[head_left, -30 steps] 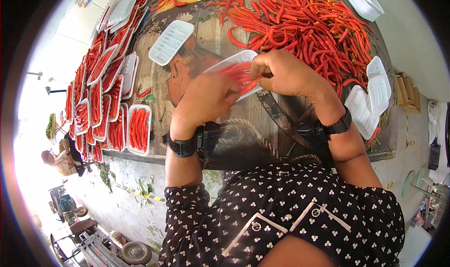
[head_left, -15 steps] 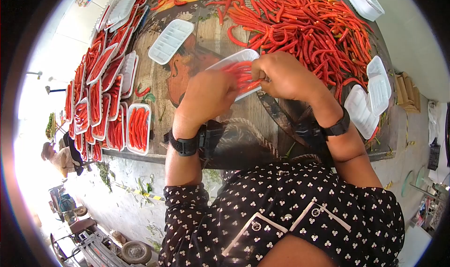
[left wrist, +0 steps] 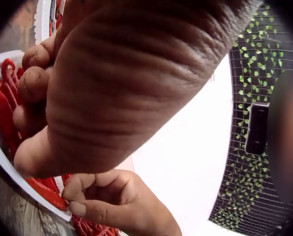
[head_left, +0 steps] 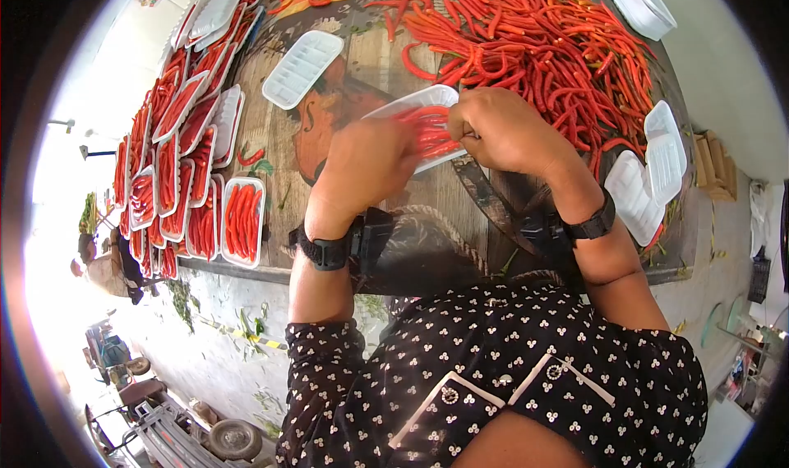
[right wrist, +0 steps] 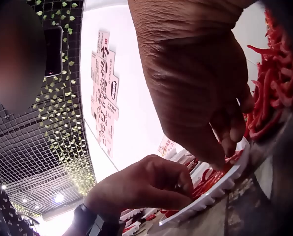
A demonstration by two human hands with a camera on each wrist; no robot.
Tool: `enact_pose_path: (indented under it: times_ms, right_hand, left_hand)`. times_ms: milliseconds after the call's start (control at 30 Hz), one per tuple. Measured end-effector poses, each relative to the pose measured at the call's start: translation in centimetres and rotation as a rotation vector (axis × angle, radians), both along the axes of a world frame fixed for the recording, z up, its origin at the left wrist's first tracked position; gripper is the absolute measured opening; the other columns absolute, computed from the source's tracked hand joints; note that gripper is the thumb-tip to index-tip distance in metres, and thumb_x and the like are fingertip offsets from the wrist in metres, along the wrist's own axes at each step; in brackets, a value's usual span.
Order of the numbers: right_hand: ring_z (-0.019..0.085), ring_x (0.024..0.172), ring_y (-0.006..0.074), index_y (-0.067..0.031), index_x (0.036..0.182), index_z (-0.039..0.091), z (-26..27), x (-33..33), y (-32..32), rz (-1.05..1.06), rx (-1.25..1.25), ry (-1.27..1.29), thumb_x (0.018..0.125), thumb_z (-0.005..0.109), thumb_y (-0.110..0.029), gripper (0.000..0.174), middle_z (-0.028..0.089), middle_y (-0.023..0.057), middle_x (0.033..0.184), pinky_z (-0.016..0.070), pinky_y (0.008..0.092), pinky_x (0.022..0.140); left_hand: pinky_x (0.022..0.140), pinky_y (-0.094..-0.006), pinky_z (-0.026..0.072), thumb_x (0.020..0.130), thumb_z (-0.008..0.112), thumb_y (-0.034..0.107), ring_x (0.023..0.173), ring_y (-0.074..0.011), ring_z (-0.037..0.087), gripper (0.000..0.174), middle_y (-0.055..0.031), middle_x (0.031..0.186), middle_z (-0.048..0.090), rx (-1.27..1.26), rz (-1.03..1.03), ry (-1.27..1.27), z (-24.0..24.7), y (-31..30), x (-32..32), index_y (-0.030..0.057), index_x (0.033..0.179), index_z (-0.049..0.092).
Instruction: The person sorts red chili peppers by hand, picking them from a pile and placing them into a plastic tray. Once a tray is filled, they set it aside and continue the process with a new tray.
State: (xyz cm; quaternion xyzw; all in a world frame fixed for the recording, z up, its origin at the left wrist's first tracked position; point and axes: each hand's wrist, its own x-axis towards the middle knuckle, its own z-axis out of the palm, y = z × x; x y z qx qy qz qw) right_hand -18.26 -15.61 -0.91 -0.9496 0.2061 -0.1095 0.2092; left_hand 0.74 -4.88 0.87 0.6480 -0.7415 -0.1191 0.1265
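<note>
A white foam tray [head_left: 399,106] holds red chili peppers [head_left: 429,129] laid lengthwise, and both hands are over it. My left hand [head_left: 362,168], blurred in the head view, covers the tray's left part. Its curled fingers and thumb grip the chili peppers [left wrist: 2,115] close to the rim, as the left wrist view shows. At the tray's right end, my right hand [head_left: 511,131] pinches chili pepper ends between thumb and forefinger. The left wrist view shows its thumb [left wrist: 80,208] against a chili tip. My left palm hides part of the tray.
A large heap of loose red chili peppers [head_left: 542,49] spreads beyond the right hand. Overlapping filled trays [head_left: 168,176] crowd the table's left side. A white compartmented tray [head_left: 302,69] lies behind the left hand. More white trays [head_left: 637,197] lie at the right edge.
Both hands stay at the same tray with only small finger movements. The tray and right hand have shifted slightly to the right.
</note>
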Motion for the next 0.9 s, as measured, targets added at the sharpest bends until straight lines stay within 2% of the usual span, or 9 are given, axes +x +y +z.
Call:
enact_pose_path:
  times_ms: [100, 167, 233, 267, 300, 333, 467, 533, 900]
  right_hand:
    - [0.063, 0.077, 0.0324, -0.0042, 0.077, 0.063, -0.1, 0.2, 0.0, -0.025, -0.047, 0.033, 0.07, 0.068, -0.003, 0.008, 0.063, 0.0127, 0.077, 0.0494, 0.0413, 0.069]
    - [0.062, 0.073, 0.0275, -0.0029, 0.078, 0.062, 1.3, -0.7, -0.3, -0.034, 0.046, 0.026, 0.073, 0.07, -0.007, 0.01, 0.062, 0.0112, 0.075, 0.0484, 0.0376, 0.067]
    - [0.061, 0.061, 0.026, -0.0016, 0.073, 0.061, 4.3, -1.9, -0.1, -0.017, 0.256, -0.137, 0.077, 0.069, -0.016, 0.017, 0.06, 0.0134, 0.067, 0.0467, 0.0366, 0.059]
    - [0.057, 0.062, 0.019, 0.0005, 0.072, 0.057, 6.2, -2.7, 0.6, 0.035, 0.289, -0.234, 0.079, 0.069, -0.017, 0.023, 0.056, 0.0086, 0.065, 0.0447, 0.0322, 0.058]
    - [0.055, 0.061, 0.0189, 0.0011, 0.071, 0.056, 7.8, -3.8, 1.1, 0.131, 0.302, -0.347, 0.08, 0.069, -0.018, 0.025, 0.055, 0.0082, 0.066, 0.0433, 0.0317, 0.057]
    - [0.053, 0.06, 0.02, -0.0006, 0.068, 0.056, 10.7, -5.3, 2.2, 0.226, 0.357, -0.32, 0.08, 0.067, -0.015, 0.021, 0.055, 0.0088, 0.068, 0.0416, 0.0316, 0.056]
    - [0.053, 0.06, 0.0198, -0.0006, 0.069, 0.056, 17.0, -7.2, 5.8, 0.988, 0.519, -0.44, 0.08, 0.067, -0.015, 0.021, 0.055, 0.0086, 0.068, 0.0418, 0.0315, 0.056]
    - [0.053, 0.06, 0.0198, -0.0006, 0.069, 0.056, 18.1, -6.7, 7.4, 1.183, 0.572, -0.482, 0.08, 0.067, -0.015, 0.021, 0.056, 0.0085, 0.068, 0.0419, 0.0314, 0.056]
    - [0.054, 0.06, 0.0193, -0.0007, 0.07, 0.057, 17.7, -5.2, 9.5, 1.328, 0.621, -0.533, 0.081, 0.066, -0.015, 0.02, 0.056, 0.0078, 0.068, 0.0426, 0.0311, 0.056]
  left_hand:
    - [0.063, -0.045, 0.0485, 0.076, 0.071, 0.023, 0.073, -0.0352, 0.065, 0.018, -0.0151, 0.077, 0.066, -0.03, -0.012, -0.005, -0.3, 0.0, 0.3, 0.0062, 0.08, 0.067]
    - [0.063, -0.0458, 0.0493, 0.077, 0.068, 0.024, 0.073, -0.0346, 0.065, 0.017, -0.0148, 0.077, 0.067, -0.032, -0.031, -0.03, -0.1, 0.1, 0.1, 0.0076, 0.08, 0.068]
    - [0.062, -0.0466, 0.0497, 0.078, 0.066, 0.026, 0.071, -0.0347, 0.065, 0.017, -0.0147, 0.074, 0.066, -0.109, -0.044, -0.079, -1.3, 0.2, 0.3, 0.0091, 0.08, 0.068]
    - [0.061, -0.0468, 0.0497, 0.077, 0.066, 0.027, 0.071, -0.0351, 0.064, 0.018, -0.0147, 0.073, 0.065, -0.14, -0.051, -0.088, -1.8, 0.1, 0.5, 0.0095, 0.08, 0.068]
    - [0.061, -0.047, 0.0498, 0.076, 0.066, 0.028, 0.07, -0.0355, 0.064, 0.018, -0.0147, 0.071, 0.064, -0.169, -0.06, -0.097, -2.1, 0.0, 0.5, 0.0099, 0.079, 0.068]
    - [0.061, -0.0472, 0.0496, 0.076, 0.066, 0.027, 0.069, -0.0361, 0.063, 0.018, -0.0149, 0.071, 0.064, -0.13, -0.051, -0.085, -1.7, 0.0, 0.6, 0.0099, 0.078, 0.068]
    - [0.061, -0.0473, 0.0499, 0.074, 0.067, 0.027, 0.069, -0.0366, 0.063, 0.018, -0.0152, 0.07, 0.064, -0.146, -0.015, -0.017, -1.7, -0.1, 0.8, 0.0087, 0.074, 0.068]
    - [0.062, -0.0472, 0.0503, 0.073, 0.066, 0.026, 0.07, -0.0366, 0.064, 0.018, -0.0154, 0.071, 0.064, -0.159, -0.002, -0.005, -1.9, -0.2, 0.8, 0.008, 0.074, 0.067]
    - [0.064, -0.047, 0.0513, 0.07, 0.063, 0.023, 0.072, -0.0365, 0.064, 0.018, -0.0154, 0.073, 0.064, -0.211, -0.028, 0.04, -3.1, -0.9, 0.9, 0.0064, 0.075, 0.066]
